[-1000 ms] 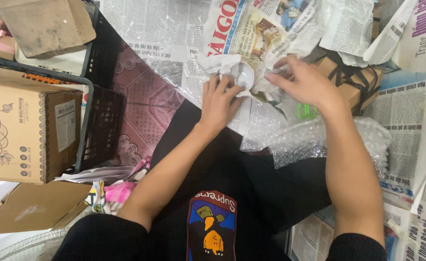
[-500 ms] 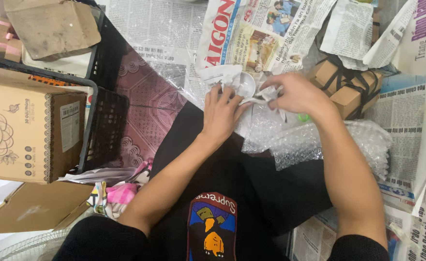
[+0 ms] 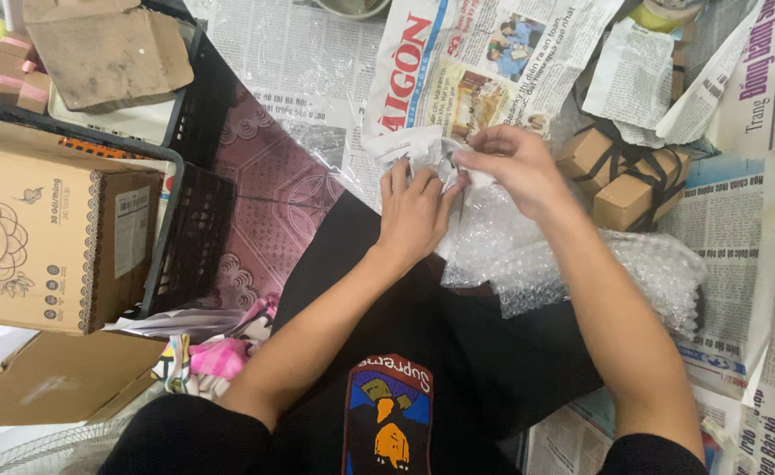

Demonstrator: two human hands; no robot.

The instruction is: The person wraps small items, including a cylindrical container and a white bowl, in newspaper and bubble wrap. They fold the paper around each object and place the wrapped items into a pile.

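Head view shows the wrapping step: left hand [image 3: 415,209] pressing a small pale bundle [image 3: 422,151] over the bubble wrap [image 3: 581,264], right hand [image 3: 512,165] pinching its edge, perhaps tape. Next needs a steady hold while folding.

Large tan carton [image 3: 48,233] stood at left inside a black crate [image 3: 180,242], with a brown flower-like print on its top and a white rectangular label [image 3: 130,230] on its side. Flattened plain cardboard [image 3: 106,53] lay at upper left. Another tan box [image 3: 57,378] sat at lower left. 2 small brown parcels [image 3: 625,176] bound with black straps rested at upper right, beside bubble wrap [image 3: 581,264].
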